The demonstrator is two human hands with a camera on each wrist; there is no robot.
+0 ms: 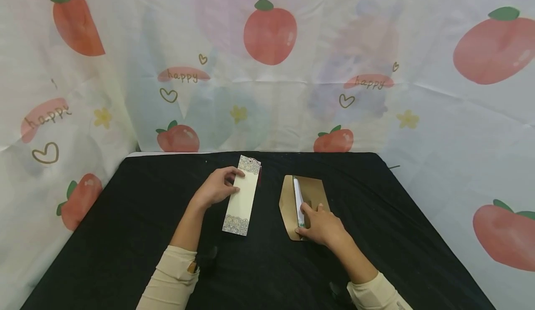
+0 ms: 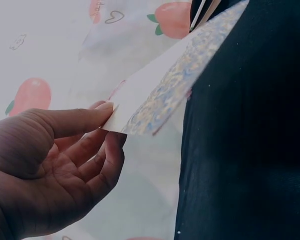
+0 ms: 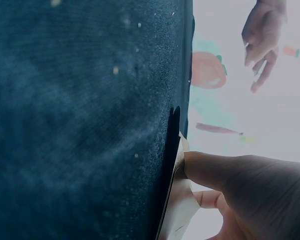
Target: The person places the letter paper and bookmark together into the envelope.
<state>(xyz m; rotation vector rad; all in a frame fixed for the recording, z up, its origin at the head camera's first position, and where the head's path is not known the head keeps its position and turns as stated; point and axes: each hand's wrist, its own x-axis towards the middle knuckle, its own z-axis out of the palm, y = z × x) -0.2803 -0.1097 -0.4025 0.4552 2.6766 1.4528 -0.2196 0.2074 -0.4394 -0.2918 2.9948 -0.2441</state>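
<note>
In the head view my left hand [image 1: 215, 187] pinches a cream bookmark [image 1: 243, 196] by its left edge, lace-like patterned bands at both ends. In the left wrist view, thumb and fingers grip the bookmark [image 2: 164, 75], which tilts across the picture. Dark red cord shows by its upper right edge. My right hand [image 1: 323, 226] holds a brown paper envelope [image 1: 311, 189] with its flap spread to the left. White paper [image 1: 298, 196] shows along the envelope's opening. Seen from the right wrist, my thumb presses against the envelope [image 3: 182, 200]; the other fingers are partly hidden.
Black cloth [image 1: 167, 198] covers the table under both hands. A white curtain [image 1: 271, 105] printed with red fruit hangs behind and at the sides. The envelope lies to the right of the bookmark, with a strip of black cloth between.
</note>
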